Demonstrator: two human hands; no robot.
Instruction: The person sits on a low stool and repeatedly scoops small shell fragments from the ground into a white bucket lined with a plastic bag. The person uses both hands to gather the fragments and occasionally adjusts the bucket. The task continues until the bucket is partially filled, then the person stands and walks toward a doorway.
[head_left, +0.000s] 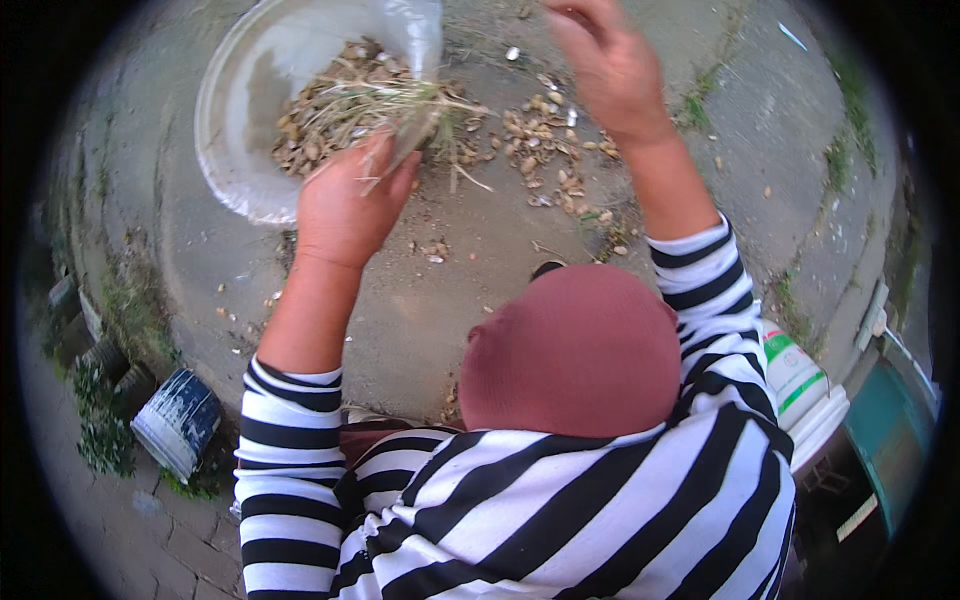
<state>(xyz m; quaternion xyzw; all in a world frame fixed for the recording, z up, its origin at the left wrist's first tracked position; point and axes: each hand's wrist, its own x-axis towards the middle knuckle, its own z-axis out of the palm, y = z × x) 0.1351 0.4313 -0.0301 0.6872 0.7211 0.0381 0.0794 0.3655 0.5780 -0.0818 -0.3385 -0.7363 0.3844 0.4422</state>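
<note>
My left hand (349, 199) grips a bunch of dry grass stalks (409, 101) over a heap of what look like unshelled peanuts (319, 112). The heap lies in a wide, pale round basin (217, 142) whose near rim looks wrapped in clear plastic. A clear plastic bag (412, 30) hangs at the heap's far side. Blurred by motion, my right hand (607, 71) is raised at the top edge, with its fingertips cut off; whether it holds anything does not show. Below it to the left, peanuts and broken shells (536, 139) are scattered on the concrete.
A maroon cap (570, 349) and striped shirt block the lower middle. At the left, a worn blue-and-white bucket (180, 424) tilts beside a leafy plant (105, 420). White buckets with green bands (799, 382) stand at the right. Grass tufts (697, 101) grow from concrete cracks.
</note>
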